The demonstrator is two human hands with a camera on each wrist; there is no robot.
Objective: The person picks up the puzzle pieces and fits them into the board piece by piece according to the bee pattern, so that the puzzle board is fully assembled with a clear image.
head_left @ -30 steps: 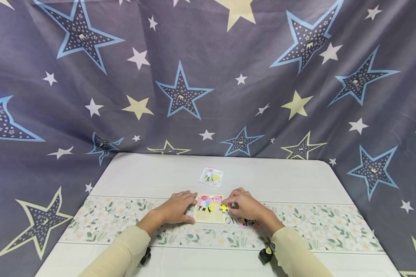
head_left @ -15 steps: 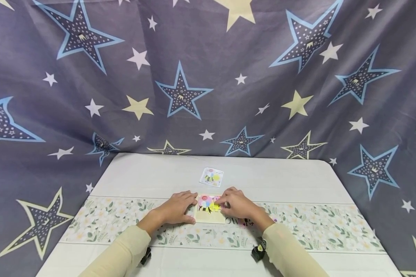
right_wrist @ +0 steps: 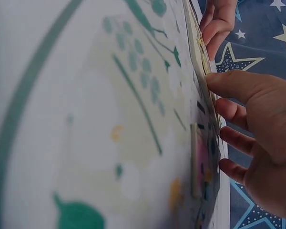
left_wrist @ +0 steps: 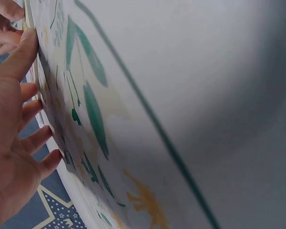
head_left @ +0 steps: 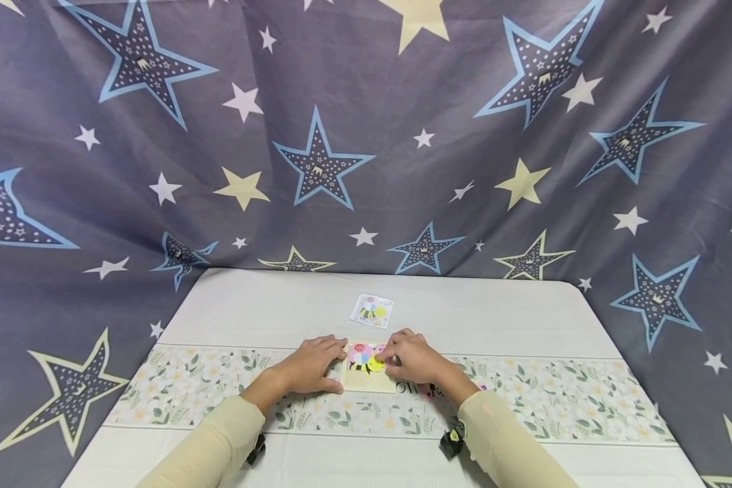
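A small wooden puzzle board (head_left: 371, 385) with a pink, yellow and black bee picture lies mid-table in the head view. My left hand (head_left: 310, 366) rests along its left side, fingers extended at the upper corner and thumb near the lower one. At the board's right part, the thumb and index finger of my right hand (head_left: 416, 359) pinch a yellow puzzle piece (head_left: 378, 364), mostly hidden by the fingertips, down on the picture. The right wrist view shows the right thumb at the board's edge (right_wrist: 196, 43), with the other fingers loosely bent.
A printed card (head_left: 372, 311) with the same bee lies behind the board. Loose pink puzzle pieces (head_left: 427, 390), partly covered by the right wrist, lie to the right on the flower-patterned band of the white table (head_left: 482, 312). A star-patterned cloth (head_left: 341, 81) hangs behind.
My right hand has moved left from beside the board onto its right part, bringing the yellow puzzle piece against the picture. The left hand has stayed in place.
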